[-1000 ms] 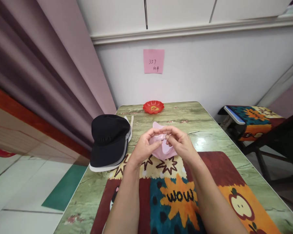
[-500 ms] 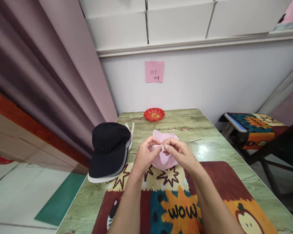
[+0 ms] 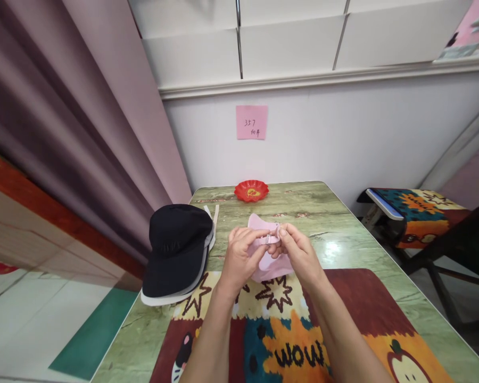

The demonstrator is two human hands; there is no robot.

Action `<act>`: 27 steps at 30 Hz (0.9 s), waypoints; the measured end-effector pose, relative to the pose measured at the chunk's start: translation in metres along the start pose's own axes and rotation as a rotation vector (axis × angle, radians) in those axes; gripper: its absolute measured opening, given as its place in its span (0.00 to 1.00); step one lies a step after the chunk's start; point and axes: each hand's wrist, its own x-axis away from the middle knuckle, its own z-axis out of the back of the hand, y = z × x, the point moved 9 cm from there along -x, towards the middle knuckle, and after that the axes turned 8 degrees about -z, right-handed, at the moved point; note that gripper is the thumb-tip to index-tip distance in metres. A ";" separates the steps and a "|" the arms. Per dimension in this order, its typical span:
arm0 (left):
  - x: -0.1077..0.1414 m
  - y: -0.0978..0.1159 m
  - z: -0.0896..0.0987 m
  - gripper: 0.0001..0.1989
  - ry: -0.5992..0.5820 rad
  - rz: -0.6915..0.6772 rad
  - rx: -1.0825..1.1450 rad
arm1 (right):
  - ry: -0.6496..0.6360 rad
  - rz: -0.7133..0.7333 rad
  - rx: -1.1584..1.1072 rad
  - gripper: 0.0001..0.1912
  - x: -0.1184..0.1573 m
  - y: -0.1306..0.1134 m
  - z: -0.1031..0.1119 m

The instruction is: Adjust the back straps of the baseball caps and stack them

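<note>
A pink cap (image 3: pixel 269 269) rests at the middle of the table, touching the top edge of the patterned mat. Above it, its pink strap with a small clear buckle (image 3: pixel 268 239) is stretched between both hands. My left hand (image 3: pixel 241 254) pinches the strap on the left of the buckle. The fingers of my right hand (image 3: pixel 297 250) are closed on the strap's other side, near a small loop. Parts of the cap are hidden behind the hands.
Black cap (image 3: pixel 179 250) over lighter ones at the table's left edge. Red scalloped dish (image 3: pixel 251 190) at the back of the green table (image 3: pixel 315 213). Patterned mat (image 3: pixel 351 298) in front. Pink note (image 3: pixel 252 122) on the wall. Stool (image 3: pixel 427 213) beyond the right edge.
The hands have turned and moved slightly apart, and the strap with its buckle now shows between them. The view has tilted up a little.
</note>
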 end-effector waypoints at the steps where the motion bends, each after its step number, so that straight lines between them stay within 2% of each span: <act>1: 0.000 0.000 0.000 0.11 -0.001 -0.021 -0.005 | 0.003 -0.011 -0.009 0.22 0.000 0.000 0.000; 9: 0.003 0.005 0.007 0.11 0.025 -0.170 -0.073 | -0.003 -0.051 -0.037 0.23 0.001 -0.003 -0.003; 15: 0.003 0.007 0.001 0.12 -0.010 -0.219 -0.031 | 0.029 -0.051 -0.045 0.21 0.002 -0.003 0.000; 19: 0.001 0.005 -0.001 0.13 0.019 -0.206 0.038 | 0.051 -0.040 -0.056 0.20 0.002 -0.004 0.001; 27: 0.002 -0.002 -0.003 0.11 0.059 -0.095 0.100 | 0.063 -0.042 -0.077 0.17 0.005 -0.004 0.004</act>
